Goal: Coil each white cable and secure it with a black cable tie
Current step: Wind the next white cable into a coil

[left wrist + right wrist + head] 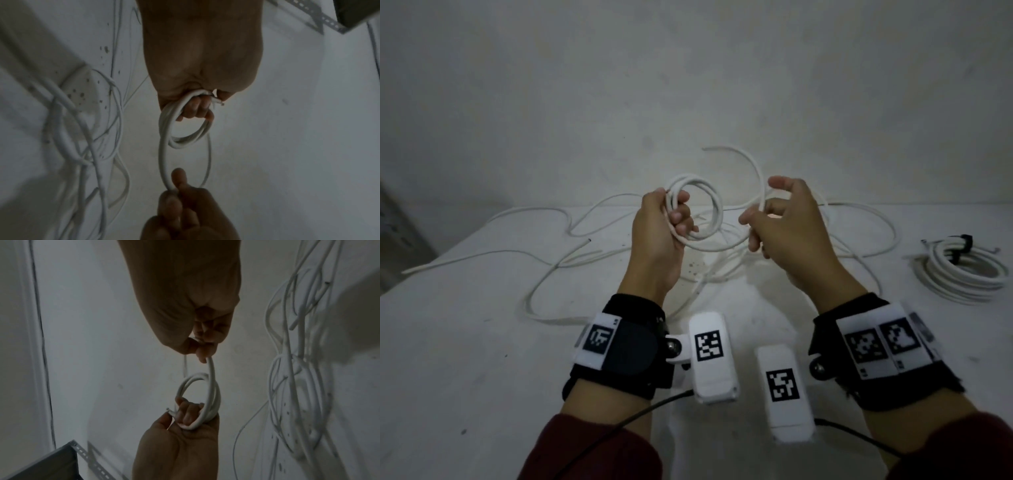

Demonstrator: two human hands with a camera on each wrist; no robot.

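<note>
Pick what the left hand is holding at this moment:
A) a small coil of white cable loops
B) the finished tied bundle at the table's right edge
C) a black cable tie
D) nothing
A: the left hand grips a coil of white cable loops, while the right hand pinches the strand leading into it.

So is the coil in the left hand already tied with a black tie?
No, the coil gripped by the left hand is bare white loops; only the finished bundle carries a black tie.

Your white cable [702, 209] looks smooth, matt plastic; the counter [482, 342] beneath is dull, speckled white; perforated metal bracket [320, 17], upper right of the left-wrist view.
</note>
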